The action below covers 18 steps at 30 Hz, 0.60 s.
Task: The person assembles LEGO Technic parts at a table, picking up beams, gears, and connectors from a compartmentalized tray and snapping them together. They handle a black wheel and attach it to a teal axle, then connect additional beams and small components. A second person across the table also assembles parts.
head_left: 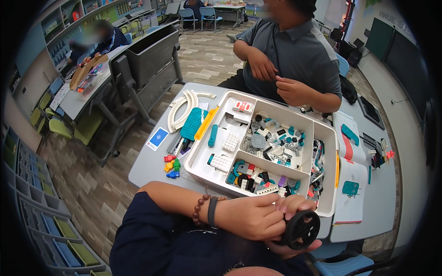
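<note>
Down low, close to the camera, two hands meet over a black wheel (301, 228). That wheel is round with spokes, and it sits at the near edge of the bench (147, 168), just in front of the white tray (202, 152).

One hand, the left hand (253, 216), comes across from the left with a bead bracelet (199, 209) and a dark band on its wrist. Its fingers are curled tight, and its grip pinches something small right above the wheel; what that small bit is cannot be told. It touches the wheel's left side.

Under the wheel lies the right hand (294, 204). Its palm shows below the wheel and its fingers poke up behind it, so its grip is wrapped around the wheel and holds it.

Lots of little building pieces fill the tray, grey, teal, white and black. Left of the tray lie a teal plate (193, 123), a yellow bar (206, 123), white curved tracks (182, 108) and small bright bricks (171, 165). An open booklet (352, 184) lies to the right. Across the bench sits another person in a grey shirt (294, 50).
</note>
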### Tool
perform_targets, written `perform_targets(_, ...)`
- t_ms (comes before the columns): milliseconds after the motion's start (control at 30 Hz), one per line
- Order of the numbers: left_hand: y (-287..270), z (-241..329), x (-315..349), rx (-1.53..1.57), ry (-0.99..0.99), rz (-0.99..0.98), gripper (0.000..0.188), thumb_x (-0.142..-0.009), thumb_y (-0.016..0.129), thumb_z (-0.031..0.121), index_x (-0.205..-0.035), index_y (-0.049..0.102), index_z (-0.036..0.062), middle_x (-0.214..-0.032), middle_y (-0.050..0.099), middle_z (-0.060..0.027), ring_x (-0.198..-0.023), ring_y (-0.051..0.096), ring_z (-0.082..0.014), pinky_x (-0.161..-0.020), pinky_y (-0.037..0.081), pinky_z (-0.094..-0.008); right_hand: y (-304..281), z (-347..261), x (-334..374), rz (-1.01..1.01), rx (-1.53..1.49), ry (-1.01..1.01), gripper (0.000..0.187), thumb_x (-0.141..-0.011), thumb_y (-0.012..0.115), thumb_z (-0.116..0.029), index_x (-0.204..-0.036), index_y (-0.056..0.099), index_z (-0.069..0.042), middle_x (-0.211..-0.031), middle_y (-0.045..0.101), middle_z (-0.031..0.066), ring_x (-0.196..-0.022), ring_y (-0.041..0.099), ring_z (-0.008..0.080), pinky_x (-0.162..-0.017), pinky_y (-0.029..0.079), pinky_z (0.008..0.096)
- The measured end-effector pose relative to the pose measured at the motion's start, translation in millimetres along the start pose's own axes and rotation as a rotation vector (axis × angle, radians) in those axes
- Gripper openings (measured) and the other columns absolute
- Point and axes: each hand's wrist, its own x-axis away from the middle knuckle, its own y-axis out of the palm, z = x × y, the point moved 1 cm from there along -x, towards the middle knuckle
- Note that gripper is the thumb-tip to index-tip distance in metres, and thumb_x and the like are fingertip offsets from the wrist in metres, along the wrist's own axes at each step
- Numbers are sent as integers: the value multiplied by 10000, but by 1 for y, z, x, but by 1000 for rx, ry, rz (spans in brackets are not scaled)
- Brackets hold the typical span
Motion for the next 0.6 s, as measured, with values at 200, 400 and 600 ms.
perform_targets(200,-3,-4,5,12,74,110,248,-843,519,241,-724,495,26,-679,461,-49,-606,517,-177,-691,461,-284,0,4,4,-91,13,26,724,-774,399,-691,-987,383,1,-750,408,71,-692,370,168,-681,314,300)
perform_targets(400,-3,-10,10,40,123,95,251,-873,491,222,-710,510,32,-652,465,-30,-559,499,-137,-588,425,-233,2,9,5,-84,-28,48,719,-777,413,-684,-992,389,2,-717,401,59,-678,357,154,-677,302,285)
perform_targets(600,-3,-8,13,56,70,76,266,-855,517,228,-684,481,27,-644,448,-44,-565,501,-154,-651,455,-262,4,10,5,-27,-28,89,718,-779,425,-675,-1003,392,6,-710,387,57,-665,334,139,-660,288,280)
